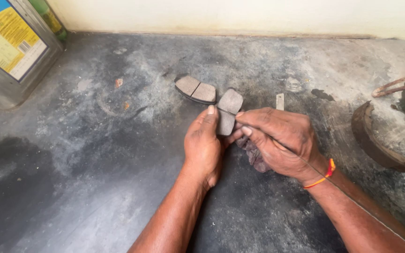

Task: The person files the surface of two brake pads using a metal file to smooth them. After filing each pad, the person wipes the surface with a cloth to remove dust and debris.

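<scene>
While the left hand (pixel 204 143) grips the grey-brown grooved brake pad (pixel 227 112) upright for access, the right hand (pixel 280 140) pinches a thin rod against it.

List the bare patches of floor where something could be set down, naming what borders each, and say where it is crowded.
Bare floor lies between the metal tin and the left hand. Another patch runs along the wall, behind the lying brake pad. It is crowded around both hands, the held brake pad, and the curved brake shoe beyond the right hand.

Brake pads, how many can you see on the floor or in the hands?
2. One brake pad lies on the floor just beyond the hands. The other brake pad is held between the left hand and right hand. The hands may hide more.
</scene>
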